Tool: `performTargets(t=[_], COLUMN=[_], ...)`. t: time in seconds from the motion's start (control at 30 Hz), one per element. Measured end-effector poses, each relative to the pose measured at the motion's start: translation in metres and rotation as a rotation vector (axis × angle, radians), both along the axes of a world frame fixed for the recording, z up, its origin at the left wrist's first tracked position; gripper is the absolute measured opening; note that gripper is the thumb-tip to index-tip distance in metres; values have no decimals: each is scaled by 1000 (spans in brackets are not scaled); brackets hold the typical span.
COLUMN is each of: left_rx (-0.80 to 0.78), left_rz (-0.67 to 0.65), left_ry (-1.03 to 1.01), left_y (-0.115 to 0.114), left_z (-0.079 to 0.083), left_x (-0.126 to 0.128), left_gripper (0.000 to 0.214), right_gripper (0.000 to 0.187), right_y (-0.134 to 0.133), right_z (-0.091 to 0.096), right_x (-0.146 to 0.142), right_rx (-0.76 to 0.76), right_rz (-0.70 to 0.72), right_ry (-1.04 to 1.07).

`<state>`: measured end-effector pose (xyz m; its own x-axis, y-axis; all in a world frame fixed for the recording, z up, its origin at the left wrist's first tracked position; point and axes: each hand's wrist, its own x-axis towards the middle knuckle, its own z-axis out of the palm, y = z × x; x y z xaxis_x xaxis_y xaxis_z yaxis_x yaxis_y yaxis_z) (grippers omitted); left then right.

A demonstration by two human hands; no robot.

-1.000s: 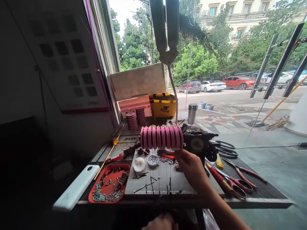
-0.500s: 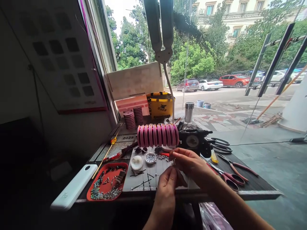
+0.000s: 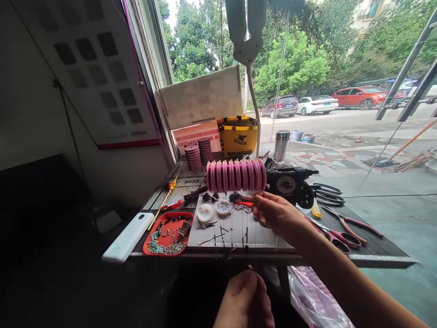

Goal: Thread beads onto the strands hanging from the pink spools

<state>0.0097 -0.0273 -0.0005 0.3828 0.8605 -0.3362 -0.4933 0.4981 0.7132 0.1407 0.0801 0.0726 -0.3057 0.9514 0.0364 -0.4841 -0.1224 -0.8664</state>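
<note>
A row of pink spools (image 3: pixel 235 176) is mounted side by side on a black winding device (image 3: pixel 290 184), with thin lines hanging from them over a white board (image 3: pixel 266 237). Just below the spools' right end is my right hand (image 3: pixel 275 212), its thumb and fingers pinched together; what they hold is too fine to see. My left hand (image 3: pixel 246 298) is closed below the table's front edge, its grip hidden. On the board are a small dish of silvery beads (image 3: pixel 223 208), a round white piece (image 3: pixel 205 212) and short dark sticks (image 3: pixel 221 230).
A red tray (image 3: pixel 169 234) of small metal parts sits left, beside a white power bank (image 3: pixel 128 237). Red-handled scissors (image 3: pixel 341 239), pliers (image 3: pixel 355 225) and black scissors (image 3: pixel 327 193) lie right. A yellow bag (image 3: pixel 239 139), stacked spools (image 3: pixel 193 157) and a metal tumbler (image 3: pixel 282 146) stand behind.
My left hand has dropped from beside the right hand to below the table edge. My right hand stays pinched near the spools. The view has tilted down and turned left.
</note>
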Motion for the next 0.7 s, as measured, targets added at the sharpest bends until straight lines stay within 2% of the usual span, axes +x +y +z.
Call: performTargets(t=[0.27,0.7], left_rx=[-41,-42], left_rz=[29,20], left_ry=[2,60], left_y=[-11,-13], left_z=[-12,-14], left_x=[-3,-3], left_gripper=[37,40], right_gripper=[30,31], right_y=[-1,1], right_z=[-1,-2], right_x=[2,2], right_rx=[-14,-1], right_rz=[-22,-17], right_ry=[1,29])
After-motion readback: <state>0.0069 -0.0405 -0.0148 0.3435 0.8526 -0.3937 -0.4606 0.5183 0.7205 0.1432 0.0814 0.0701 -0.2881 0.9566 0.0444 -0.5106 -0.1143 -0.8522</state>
